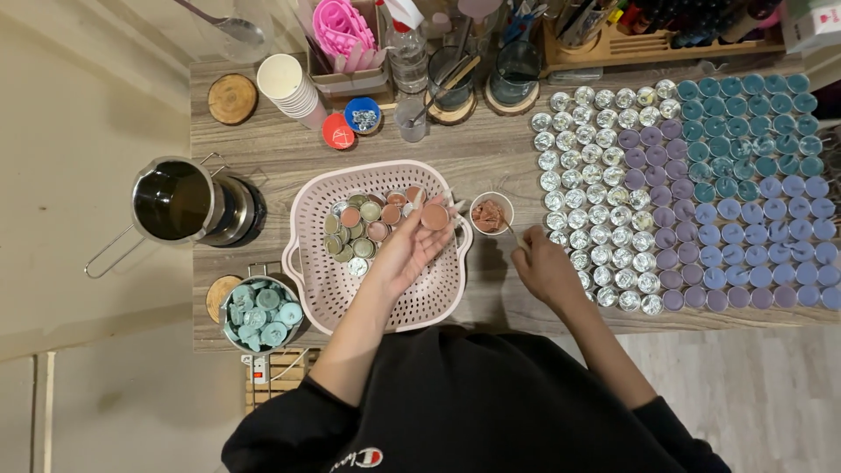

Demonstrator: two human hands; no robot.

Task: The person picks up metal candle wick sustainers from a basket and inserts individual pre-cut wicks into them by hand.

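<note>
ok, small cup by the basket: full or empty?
Partly filled: the small cup stands upright and shows reddish-brown material inside, below its white rim. Depth cannot be told.

A wood-grain bench (263, 153) stood against a plain cream wall surface (79, 114) to the left. Pale grey plank flooring (753, 394) lay at lower right. A slatted wooden stand (272, 377) sat beneath the bench edge. Lighting was even, overhead, without hard shadows.
</note>
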